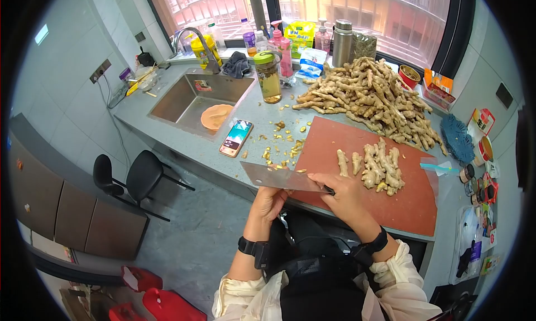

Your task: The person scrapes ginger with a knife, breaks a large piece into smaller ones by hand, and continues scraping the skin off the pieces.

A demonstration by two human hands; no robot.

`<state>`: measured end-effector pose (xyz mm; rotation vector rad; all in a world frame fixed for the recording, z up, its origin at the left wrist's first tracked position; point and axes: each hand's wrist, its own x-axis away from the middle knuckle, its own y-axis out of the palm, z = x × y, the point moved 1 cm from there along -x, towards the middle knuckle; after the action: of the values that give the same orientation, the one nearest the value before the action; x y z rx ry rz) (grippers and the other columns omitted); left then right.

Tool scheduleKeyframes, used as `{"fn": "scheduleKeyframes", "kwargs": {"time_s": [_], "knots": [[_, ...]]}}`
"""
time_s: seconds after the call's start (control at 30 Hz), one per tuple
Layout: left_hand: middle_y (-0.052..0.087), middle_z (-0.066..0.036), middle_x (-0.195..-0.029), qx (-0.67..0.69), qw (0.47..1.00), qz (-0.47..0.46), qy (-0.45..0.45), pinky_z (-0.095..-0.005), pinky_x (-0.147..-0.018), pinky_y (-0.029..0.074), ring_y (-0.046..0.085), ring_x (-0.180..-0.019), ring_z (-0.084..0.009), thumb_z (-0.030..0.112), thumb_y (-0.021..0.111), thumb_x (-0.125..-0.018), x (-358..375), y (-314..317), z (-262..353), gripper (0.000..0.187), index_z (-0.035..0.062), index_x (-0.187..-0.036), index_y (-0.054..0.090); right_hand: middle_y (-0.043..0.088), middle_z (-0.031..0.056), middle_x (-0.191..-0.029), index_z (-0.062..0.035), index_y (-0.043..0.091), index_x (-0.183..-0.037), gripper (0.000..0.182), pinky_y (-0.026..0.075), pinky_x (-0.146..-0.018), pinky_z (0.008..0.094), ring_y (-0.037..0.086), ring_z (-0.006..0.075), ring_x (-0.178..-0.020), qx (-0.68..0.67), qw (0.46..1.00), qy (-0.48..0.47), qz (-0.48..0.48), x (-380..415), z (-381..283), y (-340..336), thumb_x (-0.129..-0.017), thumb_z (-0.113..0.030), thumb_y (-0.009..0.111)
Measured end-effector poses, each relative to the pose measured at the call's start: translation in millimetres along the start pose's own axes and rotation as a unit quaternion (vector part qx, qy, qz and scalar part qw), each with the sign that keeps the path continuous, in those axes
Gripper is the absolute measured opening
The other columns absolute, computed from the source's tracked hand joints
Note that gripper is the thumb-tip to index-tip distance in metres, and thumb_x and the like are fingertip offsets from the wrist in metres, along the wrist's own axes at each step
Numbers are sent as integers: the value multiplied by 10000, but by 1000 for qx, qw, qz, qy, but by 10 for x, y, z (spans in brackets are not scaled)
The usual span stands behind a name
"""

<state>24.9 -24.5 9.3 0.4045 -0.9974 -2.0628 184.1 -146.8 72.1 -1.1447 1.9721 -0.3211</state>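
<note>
My right hand (341, 193) is wrapped round the black handle of a broad cleaver (282, 178), whose blade points left over the counter's front edge. My left hand (270, 202) is just below the blade, its fingers curled and partly hidden behind it, so what it holds cannot be made out. Several ginger pieces (384, 165) lie on the reddish-brown cutting board (363, 206), beyond my right hand. Behind the board rises a large heap of whole ginger (371, 97). Small ginger scraps (286, 145) are scattered on the counter left of the board.
A phone (236, 138) lies on the grey counter (192, 148). The sink (184, 100) holds an orange bowl (216, 117). A bottle of tea (269, 81) and a steel thermos (342, 46) stand farther back. Jars (468, 174) and a blue dish (458, 138) are at the right.
</note>
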Motion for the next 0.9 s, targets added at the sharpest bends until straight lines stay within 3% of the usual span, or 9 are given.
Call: {"fn": "scheduleKeyframes", "kwargs": {"time_s": [0.1, 0.23, 0.3, 0.4, 0.53, 0.63, 0.73, 0.8, 0.9], "knots": [[600, -78, -1257, 39, 999, -25, -16, -394, -989, 458, 539, -1203, -220, 285, 732, -852, -11, -91, -61, 403, 85, -1165, 576, 665, 66, -748, -136, 705, -1054, 399, 514, -610, 356, 660, 245, -682, 23, 999, -21, 14, 1, -51, 1, -675, -14, 724], [597, -55, -1185, 84, 996, -12, -24, -383, -1003, 427, 538, -1154, -196, 336, 689, -877, -19, 19, -82, 344, 85, -1089, 587, 661, 61, -743, -153, 701, -1060, 385, 509, -598, 361, 648, 259, -672, 52, 998, -32, 22, 46, -62, 9, -688, -69, 752], [562, -43, -1093, 97, 989, -116, -3, -351, -998, 406, 522, -1093, -172, 370, 643, -902, -76, 45, -75, 320, 87, -1030, 564, 663, 62, -746, -155, 701, -1059, 379, 509, -602, 365, 648, 262, -675, 51, 998, -37, 20, 50, -112, -4, -692, -76, 751], [495, -39, -978, 38, 997, -70, 11, -338, -921, 426, 504, -969, -155, 317, 596, -945, -34, 166, 0, 236, 108, -994, 498, 664, 65, -749, -158, 702, -1057, 375, 508, -608, 370, 648, 265, -680, 59, 997, -45, 9, 58, -120, -21, -693, -79, 747], [513, -41, -1038, -31, 993, -94, 64, -336, -934, 423, 517, -1003, -151, 323, 589, -950, -104, 14, -98, 249, 105, -1034, 505, 659, 69, -741, -154, 700, -1049, 380, 505, -601, 370, 647, 263, -675, 72, 996, -38, 23, 60, -95, -26, -683, -60, 742], [536, -39, -1071, -53, 994, -47, 81, -339, -991, 407, 529, -1080, -174, 384, 568, -954, -26, 115, -108, 298, 104, -1048, 530, 655, 72, -736, -152, 697, -1045, 376, 501, -590, 369, 645, 262, -667, 61, 997, -29, 40, 66, -48, -4, -684, -60, 743], [559, -34, -1136, -126, 985, -36, 115, -342, -993, 423, 542, -1116, -161, 334, 561, -969, -26, 140, -112, 319, 96, -1177, 517, 653, 70, -729, -153, 694, -1048, 376, 499, -578, 368, 643, 261, -653, 75, 996, -31, 37, 67, -27, -19, -686, -63, 745], [557, -35, -1194, -179, 982, -4, 56, -329, -996, 426, 535, -1141, -152, 336, 563, -968, 15, 248, -38, 433, 76, -1306, 489, 657, 77, -725, -135, 708, -1021, 333, 490, -552, 353, 637, 254, -628, 82, 995, -40, 46, 60, -42, -20, -701, -55, 747], [542, -48, -1239, -199, 978, -17, 63, -312, -990, 428, 534, -1144, -147, 339, 556, -972, -9, 228, -41, 523, 61, -1398, 434, 650, 77, -708, -123, 721, -1005, 315, 476, -526, 342, 625, 248, -599, 99, 993, -50, 50, 63, -63, -38, -702, -41, 747]]}}
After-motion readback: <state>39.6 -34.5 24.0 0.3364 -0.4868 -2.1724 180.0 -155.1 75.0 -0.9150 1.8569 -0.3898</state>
